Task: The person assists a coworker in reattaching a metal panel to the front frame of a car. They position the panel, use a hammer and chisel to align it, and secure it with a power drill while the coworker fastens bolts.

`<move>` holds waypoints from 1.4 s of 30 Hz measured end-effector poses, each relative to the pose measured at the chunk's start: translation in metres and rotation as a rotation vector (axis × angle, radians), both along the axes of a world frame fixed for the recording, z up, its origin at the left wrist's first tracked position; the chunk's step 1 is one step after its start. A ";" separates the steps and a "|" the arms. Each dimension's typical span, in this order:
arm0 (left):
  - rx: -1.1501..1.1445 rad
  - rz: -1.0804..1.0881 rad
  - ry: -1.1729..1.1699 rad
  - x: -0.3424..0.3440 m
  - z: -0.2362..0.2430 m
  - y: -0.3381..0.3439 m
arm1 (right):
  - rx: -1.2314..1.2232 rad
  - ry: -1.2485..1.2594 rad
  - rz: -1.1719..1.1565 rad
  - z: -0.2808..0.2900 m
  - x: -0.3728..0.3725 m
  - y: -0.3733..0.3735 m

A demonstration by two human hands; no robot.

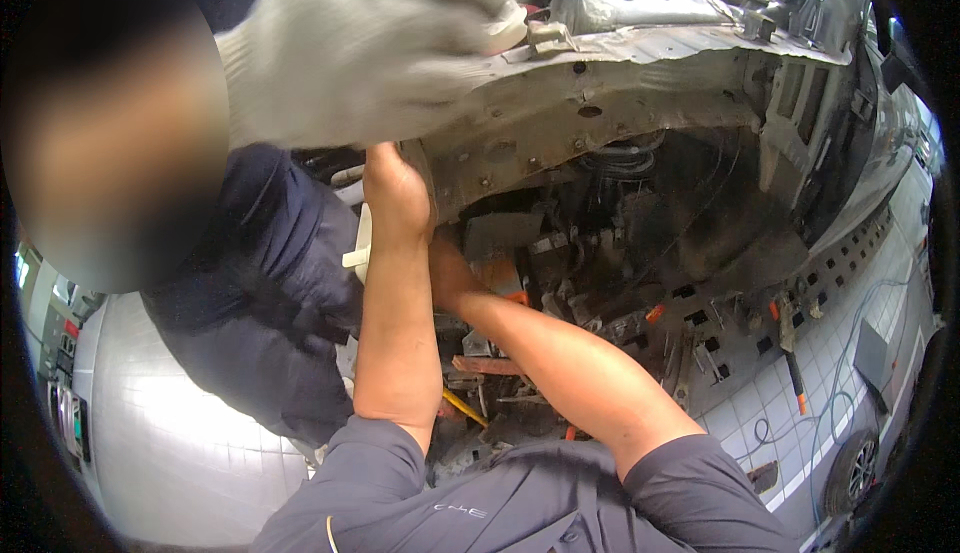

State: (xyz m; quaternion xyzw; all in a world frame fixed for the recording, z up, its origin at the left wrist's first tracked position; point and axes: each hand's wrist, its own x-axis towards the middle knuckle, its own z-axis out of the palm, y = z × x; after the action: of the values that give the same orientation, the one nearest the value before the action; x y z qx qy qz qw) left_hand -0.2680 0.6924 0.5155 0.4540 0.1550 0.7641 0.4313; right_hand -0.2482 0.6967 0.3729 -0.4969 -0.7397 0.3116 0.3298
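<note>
My left hand [396,191] is raised against the left end of the bare metal wheel arch [510,143] of a stripped car body. Its fingers are mostly hidden behind the panel and the glove above it. My right hand [455,271] reaches into the shadow under the arch, crossing behind my left forearm; its fingers do not show. Just above my left hand, a co-worker's grey knit glove [360,53], blurred, has its fingertips at a small white piece [507,28] on the panel's upper edge. A pale strip [358,245] sticks out beside my left wrist.
The co-worker leans in from the left in dark clothing [290,243]. Several tools, one a hammer with a black and orange handle [792,353], lie on the perforated black platform [735,328]. A blue hose [835,393] and a wheel [852,471] are at the right.
</note>
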 end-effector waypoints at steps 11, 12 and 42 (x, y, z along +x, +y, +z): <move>-0.033 -0.289 -0.032 0.004 0.007 -0.005 | 0.182 0.150 -0.150 -0.014 -0.002 -0.002; -0.034 -0.318 -0.038 0.009 0.010 -0.007 | 0.200 0.144 -0.205 -0.022 -0.001 0.006; 0.043 -0.205 0.086 -0.010 0.006 0.000 | -0.423 0.318 0.109 -0.064 0.106 -0.080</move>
State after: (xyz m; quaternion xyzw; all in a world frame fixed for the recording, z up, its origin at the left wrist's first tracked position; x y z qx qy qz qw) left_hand -0.2779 0.6926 0.5216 0.5089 0.1097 0.6990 0.4903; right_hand -0.1418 0.6171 0.3093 -0.4591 -0.6225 0.5508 0.3136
